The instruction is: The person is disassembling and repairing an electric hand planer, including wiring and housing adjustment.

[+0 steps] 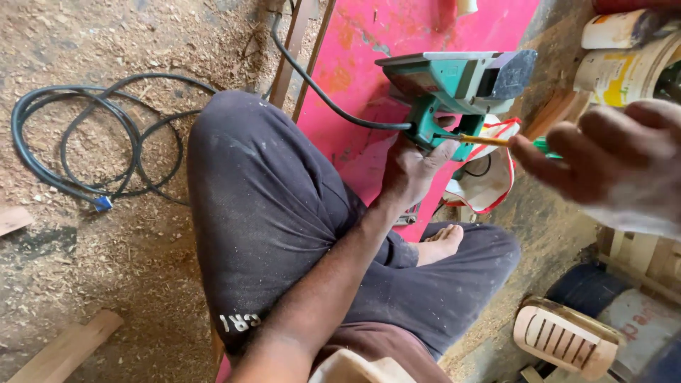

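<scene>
I sit cross-legged in dark trousers on a sawdust floor. My left hand point(413, 169) grips the handle of a green electric power tool point(454, 89) resting over a pink board point(369, 78). My right hand point(613, 156), close to the camera and blurred, holds a yellow-shafted screwdriver point(482, 140) whose tip is at the tool's handle area. A black power cord point(319, 92) runs from the tool up along the board.
Coiled black cable point(85, 135) lies on the sawdust at left. Paint buckets point(628, 64) stand at upper right, a white bag with red trim point(489, 177) sits behind the tool, a beige plastic vent piece point(564, 337) at lower right, wood offcuts point(67, 347) at lower left.
</scene>
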